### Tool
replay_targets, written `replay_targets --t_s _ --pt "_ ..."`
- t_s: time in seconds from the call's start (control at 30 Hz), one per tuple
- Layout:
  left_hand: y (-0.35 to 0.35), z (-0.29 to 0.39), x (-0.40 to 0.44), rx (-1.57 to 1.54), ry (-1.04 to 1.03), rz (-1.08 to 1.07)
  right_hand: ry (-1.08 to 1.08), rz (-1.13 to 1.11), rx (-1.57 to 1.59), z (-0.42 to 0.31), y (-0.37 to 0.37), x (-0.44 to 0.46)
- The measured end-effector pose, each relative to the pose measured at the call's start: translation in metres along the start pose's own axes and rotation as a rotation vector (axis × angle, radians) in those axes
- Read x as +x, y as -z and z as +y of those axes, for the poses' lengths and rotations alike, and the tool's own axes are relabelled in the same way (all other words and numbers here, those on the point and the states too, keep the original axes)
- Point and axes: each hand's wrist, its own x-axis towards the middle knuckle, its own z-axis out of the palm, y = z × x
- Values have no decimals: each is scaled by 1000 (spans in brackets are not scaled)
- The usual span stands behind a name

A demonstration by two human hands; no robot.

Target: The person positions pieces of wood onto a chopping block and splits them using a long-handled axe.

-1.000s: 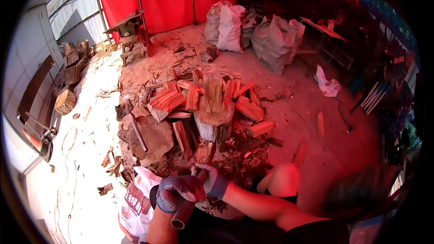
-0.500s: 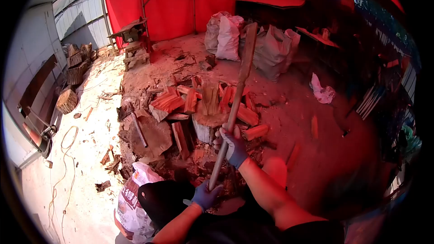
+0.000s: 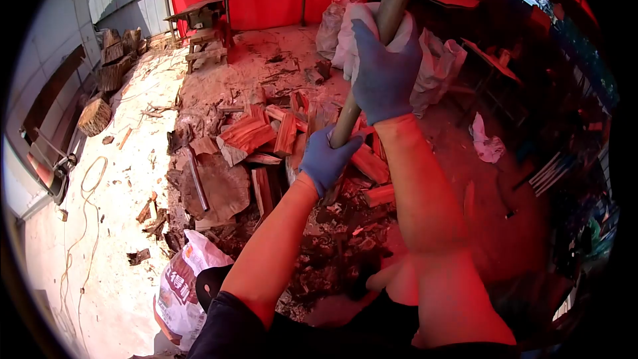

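Note:
My left hand (image 3: 325, 163), in a blue-grey glove, is closed around the lower end of a long wooden handle (image 3: 347, 119). Higher up the same handle, my gloved right hand (image 3: 389, 76) grips it with the fingers wrapped behind. The handle slants up and to the right, out past the top edge, so whatever is at its far end is hidden. Beyond my hands lies a heap of split firewood (image 3: 246, 136), with an upright chopping block (image 3: 293, 165) mostly covered by my left hand. A wide round stump (image 3: 229, 186) sits left of it, with a dark rod (image 3: 197, 179) across it.
A printed white sack (image 3: 186, 286) stands by my left leg. Large filled sacks (image 3: 442, 66) are at the back. Log rounds (image 3: 95, 117) line the left wall, near a looped cord (image 3: 94, 186). A bench-like stand (image 3: 203, 26) is before the red tarp.
Both hands have risen and moved away from my body with the handle, my right hand the most. The handle's upper end has gone out of view. The view has shifted slightly.

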Motion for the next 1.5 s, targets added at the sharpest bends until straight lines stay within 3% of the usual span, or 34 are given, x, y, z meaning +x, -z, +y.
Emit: replay_targets --t_s 0.07,0.1,0.13,0.17,0.2,0.27,0.3,0.4,0.47,0.5,0.53,0.6,0.67,0.77,0.83,0.87,0.93,1.03,1.13,1.17,1.2,1.27,1.33,1.4,1.5 --pt "-1 -147 -94 -132 395 32 -491 115 -105 119 51 -121" --pt "-20 -214 -180 -362 721 113 -615 126 -469 205 97 -217" --pt "-40 -235 -234 -159 827 162 -655 87 -615 293 150 -318" --pt "-65 -243 -269 18 958 216 -1350 50 -372 256 146 -316" --pt "-64 -237 -281 16 984 198 -1327 104 -336 256 142 -330" --pt "-49 -217 -267 -342 1109 183 -1322 54 -403 253 138 -323" --pt "-49 -203 -267 -333 1119 188 -1338 87 -350 250 136 -321" --pt "-52 -182 -255 -219 1039 246 -1401 135 -197 246 136 -310" --pt "-56 -198 -274 -117 848 300 -1541 185 92 231 134 -313" --pt "-58 -217 -289 -33 782 270 -1542 197 -2 220 127 -314" --pt "-58 -238 -307 342 686 238 -1489 225 21 219 129 -323" --pt "-62 -273 -320 280 639 257 -1486 206 7 192 123 -314" --pt "-52 -232 -274 277 649 201 -1356 170 76 182 123 -284" --pt "-34 -180 -173 135 474 144 -1002 83 39 132 89 -174" --pt "-29 -137 -94 120 141 176 -774 51 -5 100 67 -92" --pt "-22 -107 -58 120 226 97 -657 39 -37 81 52 -55" --pt "-10 -88 0 195 -5 109 -478 72 -124 65 31 -3" --pt "9 -75 20 198 63 50 -399 101 -127 90 27 9" --pt "1 -212 -53 12 246 45 -620 262 -130 163 54 -88" --pt "-8 -236 -116 -72 508 25 -753 290 -200 191 75 -156" --pt "-33 -304 -198 -65 814 -53 -956 256 -383 227 111 -238" --pt "-86 -304 -310 -13 1058 147 -1387 59 -644 267 155 -357" --pt "-63 -251 -306 -414 1358 99 -1482 -34 -722 291 154 -402" --pt "-75 -265 -303 -277 1250 295 -1600 -16 -495 288 140 -380" --pt "-69 -243 -295 -243 1199 262 -1609 -13 -377 277 135 -369"
